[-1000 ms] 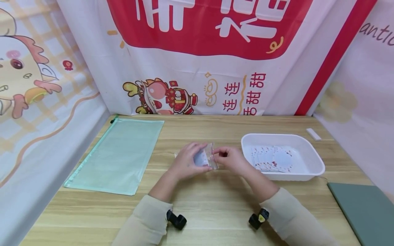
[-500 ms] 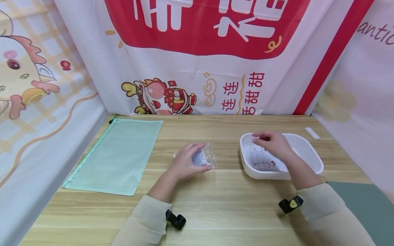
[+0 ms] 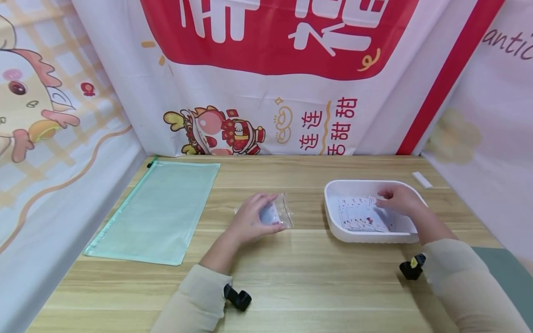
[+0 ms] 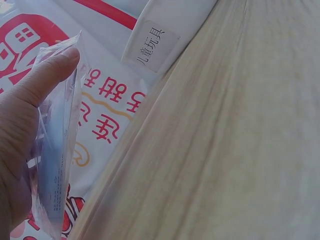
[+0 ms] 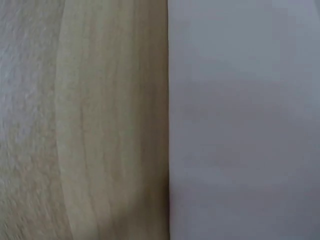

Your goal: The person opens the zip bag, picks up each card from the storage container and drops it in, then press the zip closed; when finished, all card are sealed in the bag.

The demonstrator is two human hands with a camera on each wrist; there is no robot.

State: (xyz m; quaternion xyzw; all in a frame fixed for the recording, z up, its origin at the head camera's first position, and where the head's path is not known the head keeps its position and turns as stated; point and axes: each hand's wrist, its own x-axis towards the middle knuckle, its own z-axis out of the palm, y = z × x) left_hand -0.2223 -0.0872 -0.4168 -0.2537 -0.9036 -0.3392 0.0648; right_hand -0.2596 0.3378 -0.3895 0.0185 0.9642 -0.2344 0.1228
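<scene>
"What have you got on the left?"

"My left hand is curled round a clear plastic bag over the middle of the table, thumb and fingers at its opposite edges."

"How will it handle?"

"Light and slippery, I'd judge. The film looks soft and crinkly; the flat contents probably stiffen it. I'd hold the edges and leave the mouth uncrushed."

"And your right?"

"My right hand reaches over the white tray, forearm angled in from the near right, fingers bent. A small white printed piece shows at the fingertips; I can't tell whether they pinch it."

"The cards?"

"Lying flat and overlapping in that tray. Thin, likely bendy, easily creased; I'd lift one by an edge."
</scene>
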